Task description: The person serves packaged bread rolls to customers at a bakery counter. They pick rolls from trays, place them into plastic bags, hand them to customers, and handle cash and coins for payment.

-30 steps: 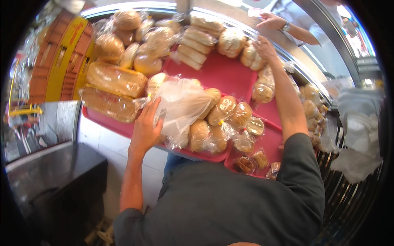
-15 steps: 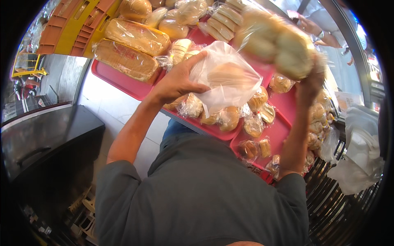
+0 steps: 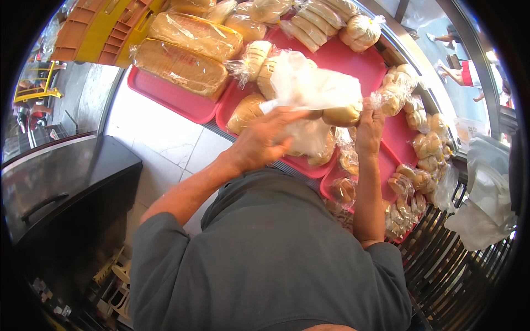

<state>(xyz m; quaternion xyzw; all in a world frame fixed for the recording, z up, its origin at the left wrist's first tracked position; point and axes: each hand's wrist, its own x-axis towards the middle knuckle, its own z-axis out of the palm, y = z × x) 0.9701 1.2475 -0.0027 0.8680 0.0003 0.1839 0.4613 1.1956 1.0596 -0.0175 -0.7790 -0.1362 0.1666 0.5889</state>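
A dark cabinet (image 3: 61, 198) is filling the lower left, standing on a pale tiled floor (image 3: 160, 143). Above it, red trays (image 3: 353, 60) are lying side by side across a counter, carrying bagged bread of many shapes. Two long wrapped loaves (image 3: 182, 52) are lying on the leftmost tray, one just beside the other. A row of wrapped long rolls (image 3: 314, 25) is sitting near the top edge, with a bag of round buns (image 3: 361, 28) just to its right. More small bagged buns (image 3: 428, 146) are crowding the right-hand trays down toward a dark wire rack (image 3: 458, 270), where white plastic bags (image 3: 488, 204) are hanging. In the middle, the person in the grey shirt (image 3: 270, 259) is holding a clear plastic bag (image 3: 312, 88) above the trays, with a bread roll (image 3: 342, 115) sitting at its lower right edge. The left hand (image 3: 265, 138) is closing around the bag's lower left part, fingers curled into the plastic. The right hand (image 3: 369, 129) is pinching the bag's right side just beside the roll, fingers gripping the plastic. The bag is hanging between both hands, over the middle tray.
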